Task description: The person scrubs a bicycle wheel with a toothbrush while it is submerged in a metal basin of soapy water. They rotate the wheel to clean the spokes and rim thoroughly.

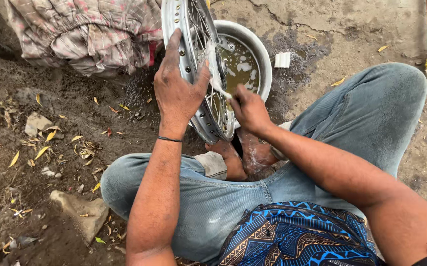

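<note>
Ground (366,29) of cracked, wet concrete and dirt carries everything, with dry leaves scattered toward its left edge. Crumpled checked cloth (90,34) lies bunched at the top left corner. Next in size, the chrome spoked motorcycle wheel rim (193,64) stands upright on its edge near the top middle, leaning over a round white basin of murky soapy water (253,54) just behind it; its lower edge rests between the person's bare feet. The left hand (179,88) lies spread flat against the rim's outer face, fingers splayed and thumb hooked over the edge, steadying it. The right hand (250,111) is closed round a small soapy brush or rag (218,86) pushed in among the spokes; what exactly it pinches I cannot tell. A small white block of soap (283,59) sits on the wet patch just right of the basin. Suds make the metal slick, so the flat left palm could slide and let the rim tip into the basin, slopping water out, and the scrubbing fingers risk catching between the close spokes.
</note>
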